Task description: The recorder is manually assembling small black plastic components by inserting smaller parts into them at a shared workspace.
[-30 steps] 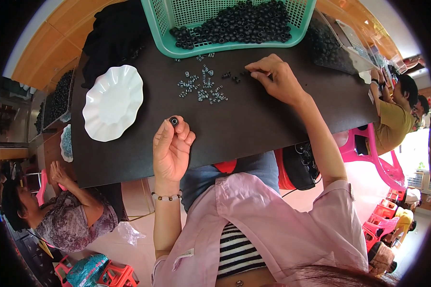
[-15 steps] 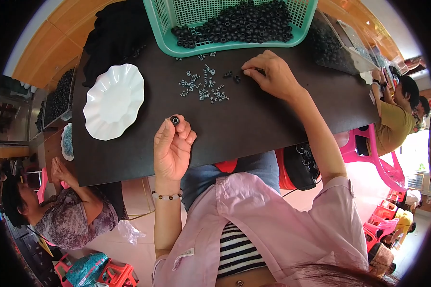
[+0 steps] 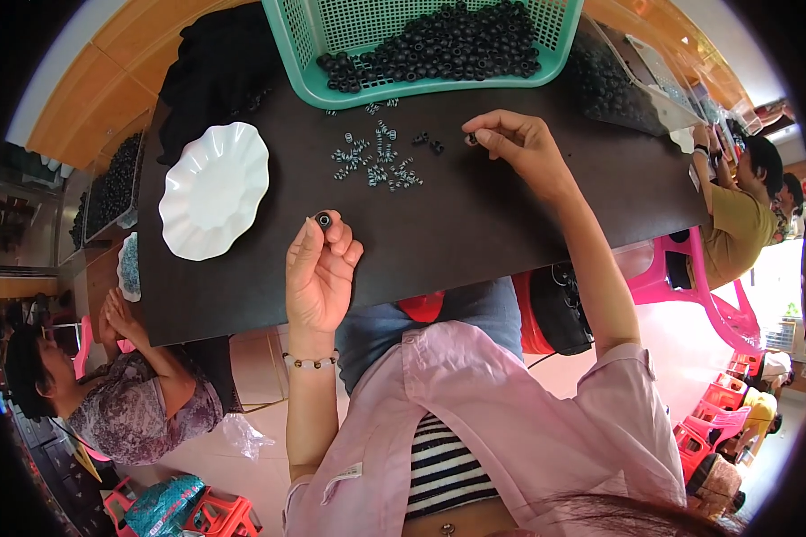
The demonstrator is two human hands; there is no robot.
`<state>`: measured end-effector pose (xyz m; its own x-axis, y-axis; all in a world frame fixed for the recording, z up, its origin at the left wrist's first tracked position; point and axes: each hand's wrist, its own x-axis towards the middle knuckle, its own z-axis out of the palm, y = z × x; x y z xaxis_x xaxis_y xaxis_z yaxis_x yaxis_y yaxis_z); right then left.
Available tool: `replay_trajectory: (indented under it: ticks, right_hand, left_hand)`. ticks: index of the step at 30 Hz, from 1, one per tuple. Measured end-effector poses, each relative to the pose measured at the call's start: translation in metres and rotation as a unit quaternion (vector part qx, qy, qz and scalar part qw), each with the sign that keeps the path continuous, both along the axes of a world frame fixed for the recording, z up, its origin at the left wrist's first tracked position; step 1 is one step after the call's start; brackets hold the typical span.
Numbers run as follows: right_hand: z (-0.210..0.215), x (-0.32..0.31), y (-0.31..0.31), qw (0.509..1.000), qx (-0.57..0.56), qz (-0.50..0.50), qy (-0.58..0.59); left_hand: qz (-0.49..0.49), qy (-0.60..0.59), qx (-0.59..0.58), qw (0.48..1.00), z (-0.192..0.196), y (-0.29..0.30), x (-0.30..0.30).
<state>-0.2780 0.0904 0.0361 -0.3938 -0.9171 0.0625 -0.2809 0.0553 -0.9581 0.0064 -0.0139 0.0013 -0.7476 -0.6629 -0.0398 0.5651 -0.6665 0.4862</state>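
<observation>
A small black ring is pinched in the left hand over the near table. Another black piece is gripped by the right hand beside the loose springs. The white plate lies bare, so little seems finished; the basket is well stocked.

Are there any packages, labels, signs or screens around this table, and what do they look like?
Bag: on the floor at lower left, crumpled, teal-blue, shiny; any print is too small to make out.
Garment tag: on the pink shirt's lower left front, small white strip.
Clear plastic scrap: on the floor beside the seated person at left, crumpled, see-through.
No signs or screens can be made out.
</observation>
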Motion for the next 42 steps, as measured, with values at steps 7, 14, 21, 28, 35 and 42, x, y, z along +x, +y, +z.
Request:
replay_trajectory:
  ticks: [7, 14, 21, 28, 35, 42]
  right_hand:
    - [0.002, 0.011, 0.012, 0.997, -0.032, 0.013, -0.066]
    - [0.001, 0.024, 0.021, 0.986, -0.061, -0.003, -0.158]
    - [-0.001, 0.042, 0.028, 0.964, -0.088, -0.008, -0.25]
    - [0.005, 0.065, 0.031, 0.942, -0.109, 0.001, -0.316]
    - [0.014, 0.085, 0.037, 0.948, -0.108, -0.005, -0.298]
    - [0.022, 0.094, 0.042, 0.986, -0.151, 0.022, -0.072]
  left_hand:
    - [0.002, -0.003, 0.003, 1.0, 0.001, 0.0, -0.001]
    - [0.008, -0.015, -0.012, 1.0, 0.002, 0.003, -0.002]
    - [0.025, -0.062, -0.021, 0.998, 0.01, 0.012, -0.004]
    - [-0.04, -0.046, 0.052, 0.997, 0.021, 0.043, -0.015]
    - [-0.096, -0.062, 0.091, 0.989, 0.022, 0.068, -0.03]
    - [-0.109, -0.056, 0.104, 0.987, 0.024, 0.074, -0.032]
